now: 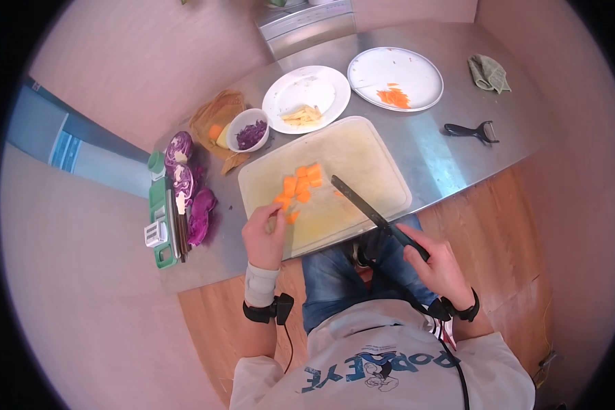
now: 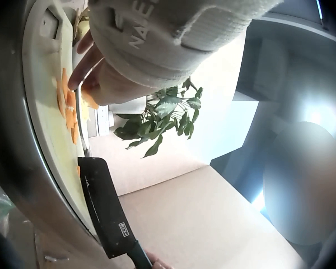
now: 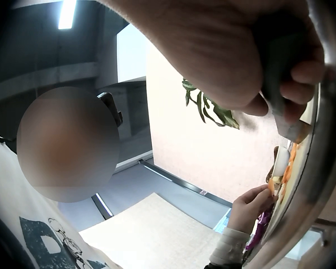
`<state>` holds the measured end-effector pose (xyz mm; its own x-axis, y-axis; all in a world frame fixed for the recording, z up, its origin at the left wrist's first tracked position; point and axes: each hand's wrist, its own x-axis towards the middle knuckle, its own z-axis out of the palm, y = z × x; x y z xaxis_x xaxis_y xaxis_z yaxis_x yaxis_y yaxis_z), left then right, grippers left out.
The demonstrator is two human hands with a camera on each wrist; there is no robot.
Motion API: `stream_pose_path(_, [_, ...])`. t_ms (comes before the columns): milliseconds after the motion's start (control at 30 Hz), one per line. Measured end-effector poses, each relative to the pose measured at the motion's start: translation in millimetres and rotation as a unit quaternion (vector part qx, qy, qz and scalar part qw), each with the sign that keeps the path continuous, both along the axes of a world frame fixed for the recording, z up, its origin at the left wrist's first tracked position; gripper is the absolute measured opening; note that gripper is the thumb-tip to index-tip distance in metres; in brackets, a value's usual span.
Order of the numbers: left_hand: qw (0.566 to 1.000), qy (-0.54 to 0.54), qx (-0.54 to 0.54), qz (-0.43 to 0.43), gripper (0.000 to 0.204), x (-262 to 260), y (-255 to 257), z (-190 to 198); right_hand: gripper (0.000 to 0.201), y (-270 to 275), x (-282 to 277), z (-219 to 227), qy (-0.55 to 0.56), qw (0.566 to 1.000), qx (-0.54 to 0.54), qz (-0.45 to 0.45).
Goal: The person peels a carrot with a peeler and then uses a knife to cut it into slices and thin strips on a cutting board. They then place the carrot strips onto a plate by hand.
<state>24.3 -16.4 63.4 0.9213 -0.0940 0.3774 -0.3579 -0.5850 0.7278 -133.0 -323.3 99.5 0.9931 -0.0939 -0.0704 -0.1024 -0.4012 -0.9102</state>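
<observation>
My left hand [image 1: 265,236] is over the front left of the white cutting board [image 1: 383,164], its fingertips pinching a carrot piece [image 3: 271,186]. Several other thick carrot pieces [image 1: 303,183] lie bunched on the board just beyond those fingers. My right hand [image 1: 439,265] grips the handle of a black cleaver [image 1: 359,202] at the board's front right. The broad blade [image 2: 103,204] points away and to the left over the board, apart from the bunched carrot.
Behind the board stand a bowl of shredded purple cabbage [image 1: 251,135], a plate with pale yellow strips [image 1: 302,115] and a plate with carrot shreds [image 1: 393,97]. Cut purple cabbage [image 1: 182,171] and a green grater set [image 1: 158,212] lie left; a peeler [image 1: 473,132] and cloth [image 1: 488,73] right.
</observation>
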Motion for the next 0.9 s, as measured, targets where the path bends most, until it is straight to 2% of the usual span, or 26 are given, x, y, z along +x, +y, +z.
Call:
stream_pose_path(233, [0.994,-0.065,0.061,-0.057,0.013,-17,-22,2,0.043,-4,-6,6,-0.044,0.998,-0.035,0.002])
stream_pose_path(300, [0.991,-0.083,0.077,-0.073,0.013,-18,-26,-1,0.043,-3,-5,-3,-0.135,0.989,-0.054,0.015])
stream_pose_path(333, [0.990,-0.089,0.082,-0.076,0.013,-18,-29,-2,0.043,-4,-7,-1,-0.134,0.989,-0.054,0.007])
stream_pose_path(400, [0.988,-0.095,0.085,-0.086,0.013,-18,-34,-6,0.038,-3,-7,15,-0.036,0.997,-0.063,0.020])
stream_pose_path(533, [0.986,-0.110,0.078,-0.096,0.014,-18,-43,-11,0.039,-9,-8,15,-0.044,0.997,-0.058,-0.004])
stream_pose_path(600, [0.986,-0.113,0.065,-0.103,0.013,-19,-52,-12,0.039,-14,-9,18,-0.011,0.995,-0.088,-0.033])
stream_pose_path(700, [0.980,-0.142,0.087,-0.111,0.013,-17,-67,-13,0.039,-17,-12,16,-0.027,0.994,-0.097,-0.045])
stream_pose_path(900, [0.961,-0.215,0.149,-0.088,0.012,-12,-96,-19,0.040,-14,-17,10,-0.057,0.994,-0.090,-0.023])
